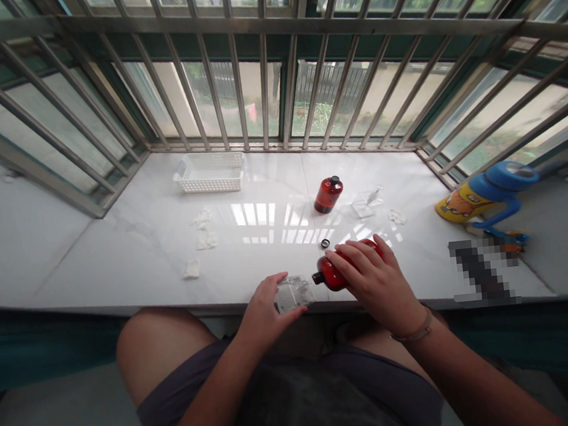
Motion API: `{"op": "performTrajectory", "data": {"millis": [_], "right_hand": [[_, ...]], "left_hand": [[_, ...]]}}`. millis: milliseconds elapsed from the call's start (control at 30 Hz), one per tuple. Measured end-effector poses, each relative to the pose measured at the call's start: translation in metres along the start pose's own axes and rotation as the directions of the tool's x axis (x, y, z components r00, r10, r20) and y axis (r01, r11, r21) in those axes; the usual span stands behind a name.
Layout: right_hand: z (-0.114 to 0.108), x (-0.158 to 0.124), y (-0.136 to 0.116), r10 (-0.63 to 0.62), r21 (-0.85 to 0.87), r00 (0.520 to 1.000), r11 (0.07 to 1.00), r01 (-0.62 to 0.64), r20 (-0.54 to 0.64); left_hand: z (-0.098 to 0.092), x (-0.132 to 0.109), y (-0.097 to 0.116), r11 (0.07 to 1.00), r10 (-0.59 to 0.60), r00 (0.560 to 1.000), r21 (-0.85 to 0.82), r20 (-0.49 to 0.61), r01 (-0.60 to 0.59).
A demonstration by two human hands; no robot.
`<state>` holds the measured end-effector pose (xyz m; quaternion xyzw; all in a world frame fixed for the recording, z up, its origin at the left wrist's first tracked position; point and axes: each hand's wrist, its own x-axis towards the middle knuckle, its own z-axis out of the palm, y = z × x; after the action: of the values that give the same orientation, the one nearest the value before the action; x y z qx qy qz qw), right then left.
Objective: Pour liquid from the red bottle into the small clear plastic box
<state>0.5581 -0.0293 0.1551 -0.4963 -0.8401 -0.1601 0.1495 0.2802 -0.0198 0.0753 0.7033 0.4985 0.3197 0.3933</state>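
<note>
My right hand (370,275) is closed round a red bottle (331,275), tipped on its side with its open neck pointing left. Facing that neck, my left hand (265,305) grips a small clear container (294,294) at the front edge of the white sill (131,248). A small black cap (325,242) lies on the sill just behind the bottle. A second red bottle (328,194) with a black cap stands further back.
A white plastic basket (210,173) sits at the back left by the window bars (235,77). Small white scraps (204,229) lie left of centre. A clear packet (367,201) lies at the right. A blue and yellow toy (488,200) lies at the far right.
</note>
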Motion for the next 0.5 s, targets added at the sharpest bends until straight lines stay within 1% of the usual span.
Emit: {"op": "performTrajectory", "data": {"millis": [500], "right_hand": [[0.0005,0.0011,0.001,-0.004,-0.004,1.0,1.0,0.004,0.006]], "left_hand": [[0.0012,0.0001,-0.0047,1.0,-0.005,1.0,0.015,-0.002,0.005]]}}
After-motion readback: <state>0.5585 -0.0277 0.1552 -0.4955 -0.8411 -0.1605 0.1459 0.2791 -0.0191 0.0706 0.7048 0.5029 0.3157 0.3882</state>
